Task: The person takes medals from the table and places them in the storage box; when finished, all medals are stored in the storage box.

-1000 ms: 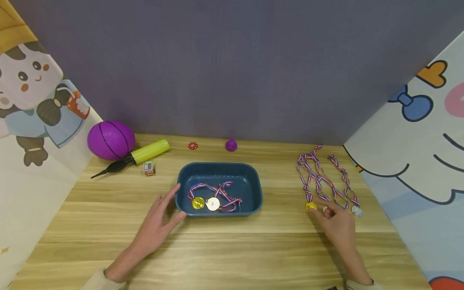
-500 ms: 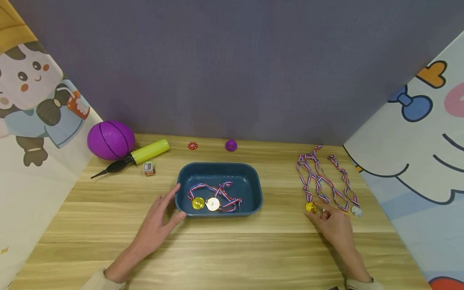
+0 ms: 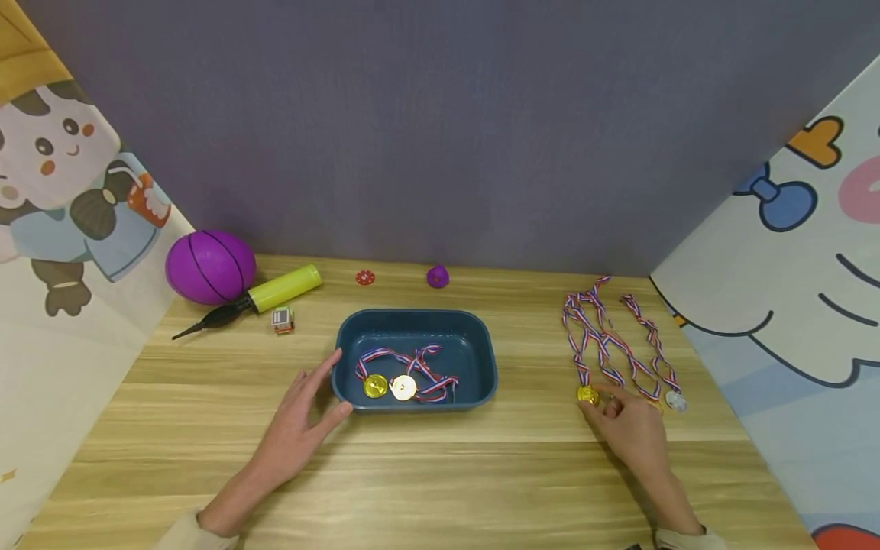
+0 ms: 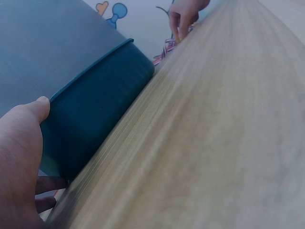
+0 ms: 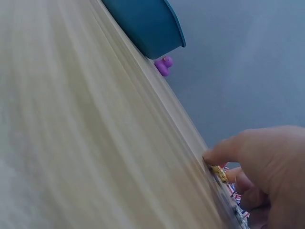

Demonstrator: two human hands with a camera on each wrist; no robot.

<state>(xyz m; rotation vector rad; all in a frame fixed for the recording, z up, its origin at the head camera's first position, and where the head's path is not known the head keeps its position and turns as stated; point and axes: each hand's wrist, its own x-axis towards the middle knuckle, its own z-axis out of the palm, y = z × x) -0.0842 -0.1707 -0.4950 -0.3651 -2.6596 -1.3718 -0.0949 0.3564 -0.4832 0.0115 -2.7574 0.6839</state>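
At the right, my right hand pinches a gold medal between thumb and forefinger, close to the tabletop; its red, white and blue ribbon trails away behind it. The right wrist view shows the gold medal's edge between those fingers. My left hand lies along the left end of a dark blue basin, thumb and fingers spread against its rim, fairly straight. Inside the basin are two gold-coloured medals, one yellow and one bright with glare, with striped ribbons.
More ribbons lie at the right, with a silver medal beside my right hand. A purple rubber duck and a red chip sit behind the basin. Left stand a purple ball, a yellow pump and a small cube.
My right hand has shifted slightly left, its thumb and forefinger closing on the gold medal, which has tilted a little. My left hand and the basin stay put.
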